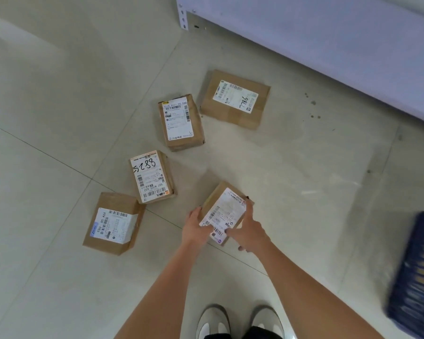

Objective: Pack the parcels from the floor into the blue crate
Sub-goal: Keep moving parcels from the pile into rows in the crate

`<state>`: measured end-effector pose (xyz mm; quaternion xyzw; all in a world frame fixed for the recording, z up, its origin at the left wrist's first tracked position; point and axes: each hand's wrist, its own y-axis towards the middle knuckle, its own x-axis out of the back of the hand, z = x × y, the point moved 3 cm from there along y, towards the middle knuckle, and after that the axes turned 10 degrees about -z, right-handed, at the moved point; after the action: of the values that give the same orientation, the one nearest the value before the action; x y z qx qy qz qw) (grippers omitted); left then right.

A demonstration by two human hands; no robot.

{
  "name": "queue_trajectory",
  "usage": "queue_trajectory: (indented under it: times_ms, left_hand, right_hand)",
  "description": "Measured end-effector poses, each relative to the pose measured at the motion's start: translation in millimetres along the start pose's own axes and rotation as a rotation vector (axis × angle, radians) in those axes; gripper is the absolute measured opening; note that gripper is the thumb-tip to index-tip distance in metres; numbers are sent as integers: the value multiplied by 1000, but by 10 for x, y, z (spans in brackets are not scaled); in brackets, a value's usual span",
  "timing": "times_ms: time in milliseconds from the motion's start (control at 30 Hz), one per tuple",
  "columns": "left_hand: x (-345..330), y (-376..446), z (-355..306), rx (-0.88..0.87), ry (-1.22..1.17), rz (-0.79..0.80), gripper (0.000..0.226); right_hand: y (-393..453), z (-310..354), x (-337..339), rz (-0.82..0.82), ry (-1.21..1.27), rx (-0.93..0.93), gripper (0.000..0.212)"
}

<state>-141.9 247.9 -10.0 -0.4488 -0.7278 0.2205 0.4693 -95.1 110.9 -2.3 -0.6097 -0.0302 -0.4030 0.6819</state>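
the left hand and right hand clasp a small cardboard parcel from either side, fingers curled round its long edges, low over the tiled floor. its long axis runs from near left to far right, white label face up. four more brown cardboard boxes lie flat on the floor: a parcel marked 5288 just beyond, a squarer parcel at near left, an upright-labelled parcel farther off, and a broad parcel marked 7786 farthest. the blue crate, lattice-walled plastic, sits at the right edge, blurred. pale shoes below; a white shelf beyond.
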Motion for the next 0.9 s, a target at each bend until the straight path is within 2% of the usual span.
queue_trajectory:
  times_ms: [67, 133, 233, 333, 400, 600, 900]
  left_hand:
    - [-88, -7, 14, -14, -17, -16, 68]
    - [-159, -9, 23, -11, -50, -68, 71]
    - [-241, -38, 67, 142, -249, -143, 73]
    - [-320, -98, 48, 264, -351, -120, 42]
    - [-287, -154, -32, 260, -352, -134, 35]
    - [72, -547, -507, 88, -307, -138, 38]
    - [-24, -1798, -1551, -269, -146, -3, 73]
  right_hand:
    - [76, -117, 176, -224, -138, 43, 79]
    - [188, -182, 323, -308, -183, 61, 78]
    - [325, -157, 387, -182, -92, 130, 83]
    - [290, -73, 377, -92, 63, 135, 81]
    - [185, -36, 421, -110, 125, 143, 74]
    - [-486, -28, 927, -153, 281, 104, 39]
    - [-1531, -557, 1943, -256, 512, 11, 47]
